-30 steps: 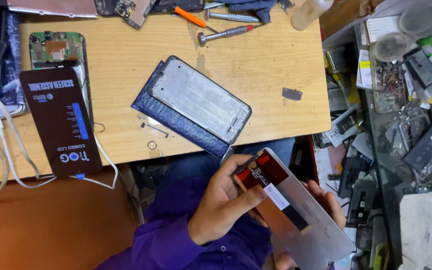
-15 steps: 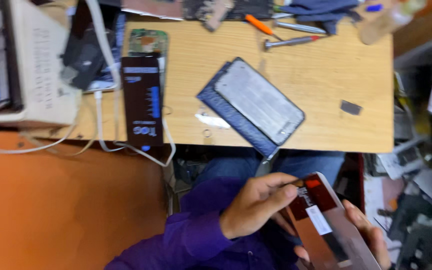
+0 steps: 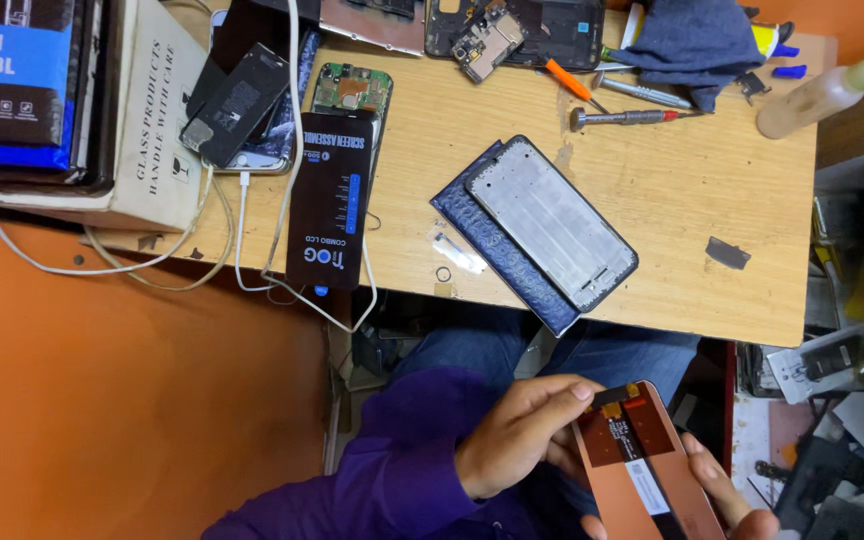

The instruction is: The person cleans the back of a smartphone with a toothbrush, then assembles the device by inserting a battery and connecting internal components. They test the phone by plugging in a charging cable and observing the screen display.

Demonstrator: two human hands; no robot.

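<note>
1. Head view: I see the left hand [image 3: 527,440] and the right hand [image 3: 722,495] down near the lap, both on a copper-backed phone screen panel [image 3: 642,470], well below the near edge of the wooden desk [image 3: 682,200].
2. The left fingers are curled together, thumb and fingertips pinched at the panel's upper left corner beside its dark connector strip. The right hand cradles the panel from beneath on the right side, fingers lying along its edge; how firmly they close I cannot tell, since most of that hand is cut off by the frame.
3. To handle this well, I judge the grip should stay on the panel's edges, with no pressure on the flex strip or the white label patch.
4. I would keep the panel flat and supported along its length; a thin screen like this looks apt to bend or crack if held by one corner.
5. The bare grey phone frame [image 3: 552,220] lies on the desk on a dark blue cover [image 3: 482,240], far from the hands.
6. The screwdriver [image 3: 622,117] lies farther back, a black carton [image 3: 330,200] at the left.
</note>
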